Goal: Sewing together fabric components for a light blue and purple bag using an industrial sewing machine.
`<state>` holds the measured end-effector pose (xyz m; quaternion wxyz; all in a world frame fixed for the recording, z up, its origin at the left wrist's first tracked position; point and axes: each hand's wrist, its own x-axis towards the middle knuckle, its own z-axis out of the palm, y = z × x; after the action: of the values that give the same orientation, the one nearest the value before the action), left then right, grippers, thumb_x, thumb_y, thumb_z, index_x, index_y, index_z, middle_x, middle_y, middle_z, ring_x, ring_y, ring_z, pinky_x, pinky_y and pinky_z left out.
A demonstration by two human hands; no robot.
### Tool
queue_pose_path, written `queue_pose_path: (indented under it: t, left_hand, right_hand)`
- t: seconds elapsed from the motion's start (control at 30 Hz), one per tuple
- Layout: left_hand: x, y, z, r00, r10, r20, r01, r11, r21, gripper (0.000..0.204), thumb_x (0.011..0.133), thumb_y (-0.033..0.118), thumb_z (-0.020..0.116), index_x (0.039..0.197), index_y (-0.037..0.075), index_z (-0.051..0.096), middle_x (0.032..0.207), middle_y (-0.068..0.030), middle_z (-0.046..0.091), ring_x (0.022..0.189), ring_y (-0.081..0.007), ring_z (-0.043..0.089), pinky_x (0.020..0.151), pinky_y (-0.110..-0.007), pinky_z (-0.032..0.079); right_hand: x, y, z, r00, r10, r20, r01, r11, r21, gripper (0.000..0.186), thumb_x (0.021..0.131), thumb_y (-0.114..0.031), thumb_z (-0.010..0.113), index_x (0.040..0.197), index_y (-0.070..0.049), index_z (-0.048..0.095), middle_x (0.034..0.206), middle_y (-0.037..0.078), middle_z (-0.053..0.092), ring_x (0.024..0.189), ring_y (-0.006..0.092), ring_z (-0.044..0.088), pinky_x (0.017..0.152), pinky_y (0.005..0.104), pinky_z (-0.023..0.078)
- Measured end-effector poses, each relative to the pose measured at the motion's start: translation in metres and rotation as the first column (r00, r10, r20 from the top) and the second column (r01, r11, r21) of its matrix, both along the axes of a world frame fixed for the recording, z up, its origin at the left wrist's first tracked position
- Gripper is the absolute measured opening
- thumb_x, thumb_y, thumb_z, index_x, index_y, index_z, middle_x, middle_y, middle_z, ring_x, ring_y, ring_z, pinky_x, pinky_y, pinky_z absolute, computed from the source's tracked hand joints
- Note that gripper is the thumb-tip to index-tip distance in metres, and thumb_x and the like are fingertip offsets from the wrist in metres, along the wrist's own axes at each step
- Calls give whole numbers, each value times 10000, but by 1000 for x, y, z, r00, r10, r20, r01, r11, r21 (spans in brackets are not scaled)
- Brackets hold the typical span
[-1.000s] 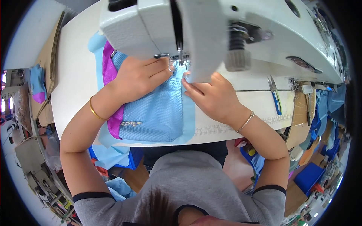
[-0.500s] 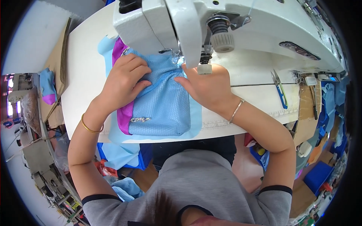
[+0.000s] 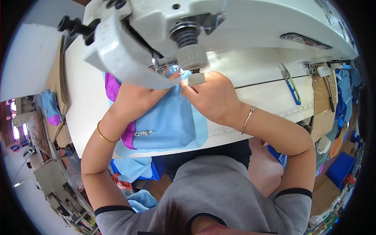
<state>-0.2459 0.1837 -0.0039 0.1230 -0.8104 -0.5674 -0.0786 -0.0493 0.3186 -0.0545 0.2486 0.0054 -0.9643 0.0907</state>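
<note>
A piece of light blue mesh cloth (image 3: 166, 123) with a purple strip (image 3: 128, 135) and a short patterned cord lies on the sewing machine table. Its upper edge is bunched under the machine's needle area (image 3: 166, 67). My left hand (image 3: 137, 100) grips the cloth on the left; the machine head hides most of its fingers, though a fingertip shows close to the presser foot. From the right, my right hand (image 3: 213, 98) pinches the cloth's edge by the needle, thumb and index finger together. A thin dark line by these fingers is unclear. Smooth blue fabric (image 3: 201, 127) lies beneath the mesh.
The white sewing machine (image 3: 254, 27) spans the top, its head directly above my hands. Blue-handled thread snips (image 3: 290, 86) lie to the right, near a brown board (image 3: 323, 102). Below the table edge sits a blue bin (image 3: 158, 166) with blue cloth.
Both hands and the upper cloth have drawn together at the needle. My left hand has shifted right, its fingers now partly behind the machine head. The view has shifted, so the head looks larger.
</note>
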Motion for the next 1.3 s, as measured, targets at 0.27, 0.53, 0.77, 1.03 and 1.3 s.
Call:
queue_pose_path:
  t: [0.27,0.53,0.77,1.03,1.3]
  left_hand:
    - [-6,-5,-22,993,-54,-107,61,996,60,416,757,89,733,1173,104,714,1129,-68,698,948,-243,695,733,-370,580]
    - [-9,0,-33,998,68,19,-70,990,125,398,789,44,824,1175,109,753,931,-4,738,669,-141,629,576,-300,462]
    - [-3,7,-27,997,58,60,-65,988,140,327,776,70,853,1090,88,767,854,-41,714,651,-181,626,558,-315,434]
    - [1,11,-26,998,32,51,-39,987,159,271,763,98,857,1023,107,778,772,-7,655,605,-148,565,562,-303,397]
    - [3,12,-32,993,55,106,-78,970,228,285,779,91,861,1053,102,782,748,18,663,528,-134,529,481,-296,338]
  right_hand:
    - [1,-2,-10,992,-26,-124,18,998,-61,258,744,-113,695,984,-25,723,915,45,609,884,190,586,726,313,479]
    - [43,10,19,994,-62,85,56,996,66,322,761,-160,749,1067,-66,710,1028,83,681,1037,270,636,900,379,514]
    - [165,80,14,688,-724,36,706,681,193,267,848,-111,687,1101,-29,661,1081,102,671,1054,313,625,910,431,515]
    - [120,66,15,921,-380,89,390,894,-219,219,883,-105,689,1102,-95,688,888,86,629,877,278,636,748,374,535]
    - [14,37,10,991,-116,-62,100,970,-220,133,806,-221,778,923,-166,746,845,11,597,842,195,610,687,333,517]
